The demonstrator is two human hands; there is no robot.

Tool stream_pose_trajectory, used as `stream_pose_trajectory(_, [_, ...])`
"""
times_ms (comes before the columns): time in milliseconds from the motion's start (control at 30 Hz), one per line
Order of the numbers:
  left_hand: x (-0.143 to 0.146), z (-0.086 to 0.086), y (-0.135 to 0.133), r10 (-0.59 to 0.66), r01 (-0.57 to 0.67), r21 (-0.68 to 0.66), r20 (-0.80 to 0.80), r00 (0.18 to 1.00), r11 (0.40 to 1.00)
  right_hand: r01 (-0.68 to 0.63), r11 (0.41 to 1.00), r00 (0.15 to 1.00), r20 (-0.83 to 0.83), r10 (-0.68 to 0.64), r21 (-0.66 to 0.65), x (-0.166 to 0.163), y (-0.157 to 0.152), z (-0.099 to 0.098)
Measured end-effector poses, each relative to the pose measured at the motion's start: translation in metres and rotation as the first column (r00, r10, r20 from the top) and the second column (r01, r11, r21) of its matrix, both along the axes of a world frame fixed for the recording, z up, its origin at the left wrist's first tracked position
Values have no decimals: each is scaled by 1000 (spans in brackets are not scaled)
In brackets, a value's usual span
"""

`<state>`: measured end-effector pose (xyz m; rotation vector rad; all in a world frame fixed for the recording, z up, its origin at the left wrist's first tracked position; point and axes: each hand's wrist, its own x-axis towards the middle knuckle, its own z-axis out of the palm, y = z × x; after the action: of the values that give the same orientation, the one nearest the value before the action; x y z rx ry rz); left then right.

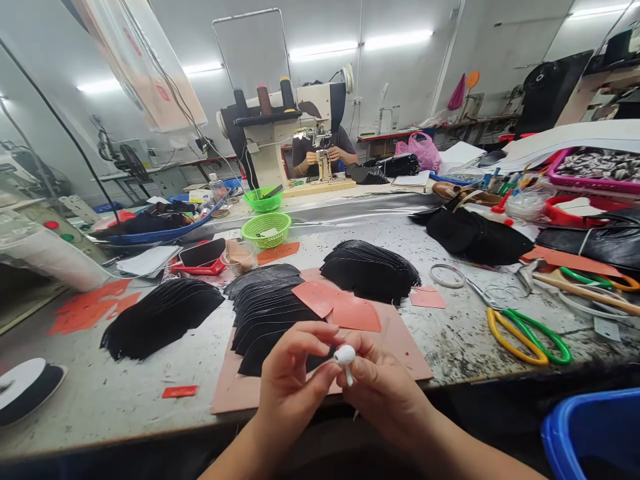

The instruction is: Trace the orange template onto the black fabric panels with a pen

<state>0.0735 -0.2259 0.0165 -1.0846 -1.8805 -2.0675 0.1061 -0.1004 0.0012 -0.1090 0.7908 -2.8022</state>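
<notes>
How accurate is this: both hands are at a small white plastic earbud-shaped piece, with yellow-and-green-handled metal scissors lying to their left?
The side is wrong: the head view shows the scissors lying right of the right hand and white piece.

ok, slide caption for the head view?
Left hand and right hand meet at a small white object near stacked black pieces.

- The place was a sewing workshop.
- A large sewing machine [265, 160] stood ahead, with thread spools [264, 100] on top and a person [345, 141] behind it.
- Stacks of cut black pieces [163, 313] lay on the stained, scuffed surface [457, 327].
- Scissors [514, 316] with coloured handles lay at the right.
- Further machines [131, 153] stood near the walls under tube lights [399, 40].
</notes>
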Motion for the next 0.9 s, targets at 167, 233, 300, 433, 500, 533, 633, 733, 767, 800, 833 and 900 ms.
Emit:
stream_pose_trajectory(167, [-5, 3, -12, 106, -227, -211, -466, 878, 951, -28, 999, 1000, -8, 29, 17, 1, 1, -1])
stream_pose_trajectory(233, [-8, 5, -18, 111, -325, -239, -625, 772, 915, -29, 998, 1000, -4, 29, 55, 1, 2, -2])
stream_pose_trajectory(300, [-10, 6, -23, 105, -399, -228, -744, 659, 888, -35, 995, 999, -6, 35, 90, 1, 2, -4])
stream_pose_trajectory(433, [-10, 9, -28, 102, -456, -206, -820, 564, 866, -37, 994, 999, -27, 40, 103, 1, 2, -5])
stream_pose_trajectory(500, [-9, 13, -29, 94, -464, -226, -815, 571, 856, -38, 990, 999, -22, 42, 137, 1, 2, -6])
stream_pose_trajectory(533, [-9, 15, -29, 85, -467, -243, -812, 578, 850, -37, 986, 999, -18, 41, 165, 1, 3, -6])
stream_pose_trajectory(633, [-7, 22, -29, 32, -460, -318, -795, 606, 829, -23, 968, 999, -28, 30, 249, 1, 6, -8])
stream_pose_trajectory(733, [-5, 27, -29, -24, -420, -392, -754, 656, 818, -39, 959, 998, -43, 54, 281, 1, 8, -9])
stream_pose_trajectory(767, [-4, 28, -28, -39, -404, -417, -734, 678, 815, -56, 962, 997, -39, 68, 267, 1, 8, -8])
stream_pose_trajectory(800, [-4, 28, -28, -48, -388, -438, -711, 702, 811, -74, 969, 996, -27, 82, 237, 1, 8, -8])
stream_pose_trajectory(833, [-3, 28, -28, -52, -372, -454, -687, 725, 810, -97, 975, 995, -11, 101, 198, 2, 7, -8])
stream_pose_trajectory(900, [-2, 24, -28, -36, -349, -459, -644, 764, 817, -163, 981, 987, 25, 161, 105, 2, 4, -8])
